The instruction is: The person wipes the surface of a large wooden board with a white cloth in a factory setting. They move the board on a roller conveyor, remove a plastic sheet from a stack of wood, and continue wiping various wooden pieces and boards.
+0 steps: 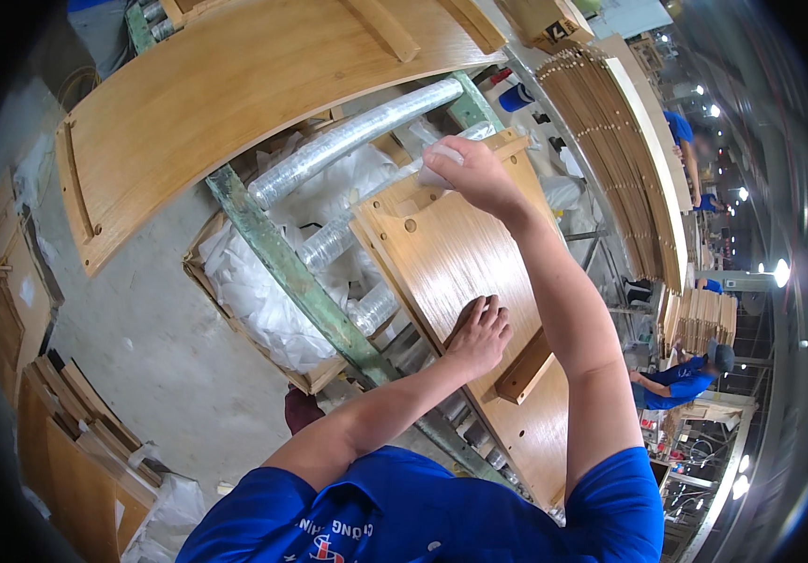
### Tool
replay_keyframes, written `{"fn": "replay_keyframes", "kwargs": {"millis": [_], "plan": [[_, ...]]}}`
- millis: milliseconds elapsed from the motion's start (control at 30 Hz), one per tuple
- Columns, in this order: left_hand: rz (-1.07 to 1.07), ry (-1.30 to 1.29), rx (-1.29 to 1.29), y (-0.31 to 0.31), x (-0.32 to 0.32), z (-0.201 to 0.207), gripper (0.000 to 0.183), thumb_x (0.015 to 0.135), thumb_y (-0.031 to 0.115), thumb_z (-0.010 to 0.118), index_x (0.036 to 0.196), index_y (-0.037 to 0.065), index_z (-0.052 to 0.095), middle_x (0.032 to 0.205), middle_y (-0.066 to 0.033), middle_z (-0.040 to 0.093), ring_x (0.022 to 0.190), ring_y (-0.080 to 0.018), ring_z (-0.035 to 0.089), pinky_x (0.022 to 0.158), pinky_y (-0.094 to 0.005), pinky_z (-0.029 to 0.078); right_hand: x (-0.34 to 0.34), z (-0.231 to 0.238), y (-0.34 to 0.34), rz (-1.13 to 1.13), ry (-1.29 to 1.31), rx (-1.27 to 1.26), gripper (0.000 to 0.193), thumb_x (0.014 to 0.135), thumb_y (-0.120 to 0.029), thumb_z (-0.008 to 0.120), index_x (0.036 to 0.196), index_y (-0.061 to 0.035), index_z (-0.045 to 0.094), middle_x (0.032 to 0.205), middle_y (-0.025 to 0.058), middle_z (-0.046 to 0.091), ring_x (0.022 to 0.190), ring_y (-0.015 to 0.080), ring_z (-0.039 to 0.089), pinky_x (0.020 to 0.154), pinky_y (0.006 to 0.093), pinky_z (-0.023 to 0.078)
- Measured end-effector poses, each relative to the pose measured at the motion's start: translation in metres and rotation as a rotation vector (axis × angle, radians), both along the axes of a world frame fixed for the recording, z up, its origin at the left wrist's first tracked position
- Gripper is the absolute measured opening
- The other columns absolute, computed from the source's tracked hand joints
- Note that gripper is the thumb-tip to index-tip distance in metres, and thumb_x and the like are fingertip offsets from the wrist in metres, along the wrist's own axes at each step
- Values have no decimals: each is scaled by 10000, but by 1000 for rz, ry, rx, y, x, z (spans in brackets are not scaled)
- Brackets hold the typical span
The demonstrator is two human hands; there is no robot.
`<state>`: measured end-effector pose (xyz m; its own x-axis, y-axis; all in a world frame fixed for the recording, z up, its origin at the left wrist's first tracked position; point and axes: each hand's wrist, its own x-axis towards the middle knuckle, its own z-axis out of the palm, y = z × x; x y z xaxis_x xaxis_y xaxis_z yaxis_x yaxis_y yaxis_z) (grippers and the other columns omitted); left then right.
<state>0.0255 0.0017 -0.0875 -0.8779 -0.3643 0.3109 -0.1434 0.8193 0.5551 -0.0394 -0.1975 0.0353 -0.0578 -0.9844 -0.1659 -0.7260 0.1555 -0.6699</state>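
A light-brown wooden panel [465, 253] lies across the roller frame in front of me, with round holes near its far left corner and wooden strips on it. My right hand [479, 178] is closed on a small whitish wad [440, 167] at the panel's far end, beside the cross strip. Whether the wad is cloth or foam I cannot tell. My left hand [481, 338] lies on the panel's left part with its fingers spread, holding nothing. Just right of it is a brown wooden block [524, 368] attached to the panel.
A larger curved panel [226, 103] extends across the far left. Wrapped rollers [357, 141] and a green metal rail [291, 272] run beneath. A carton [254, 310] of white wrapping stands below. Stacked boards [610, 159] rise at right; a co-worker [681, 380] is farther off.
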Motion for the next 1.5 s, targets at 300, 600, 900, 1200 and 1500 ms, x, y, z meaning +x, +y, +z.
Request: {"fn": "replay_keyframes", "kwargs": {"millis": [300,600,900,1200,1500], "plan": [[-58,-7,85,-3,0,1,336,828,261,522,1083,46,554,1300,-161,417,1311,-387,250,1086,-535,141,-40,-4,-26,131,372,131,319,853,-359,543,876,-48,612,864,190,629,839,363,591,740,411,463],[-32,39,143,-8,1,3,316,822,278,526,1038,53,575,1257,-148,456,1302,-371,275,1083,-512,165,-99,10,-47,-35,697,209,366,868,-407,512,977,-83,641,956,197,631,913,363,593,801,432,461],[-47,7,118,-11,2,4,331,843,306,497,1047,61,583,1259,-143,459,1306,-362,273,1088,-504,152,-151,1,-66,-121,859,239,364,870,-402,492,1006,-98,641,960,188,638,926,361,597,810,442,467],[-94,-41,127,-11,1,3,353,861,314,470,1084,60,574,1317,-140,440,1327,-366,242,1096,-510,121,-181,-7,-84,-278,937,188,372,875,-418,460,978,-106,636,962,200,639,940,365,599,809,460,471],[-91,-52,111,-6,0,2,357,863,318,465,1087,59,569,1318,-136,436,1326,-368,244,1095,-518,115,-203,-29,-81,-324,995,205,395,885,-434,426,999,-105,613,987,192,635,952,372,594,823,463,466]]}}
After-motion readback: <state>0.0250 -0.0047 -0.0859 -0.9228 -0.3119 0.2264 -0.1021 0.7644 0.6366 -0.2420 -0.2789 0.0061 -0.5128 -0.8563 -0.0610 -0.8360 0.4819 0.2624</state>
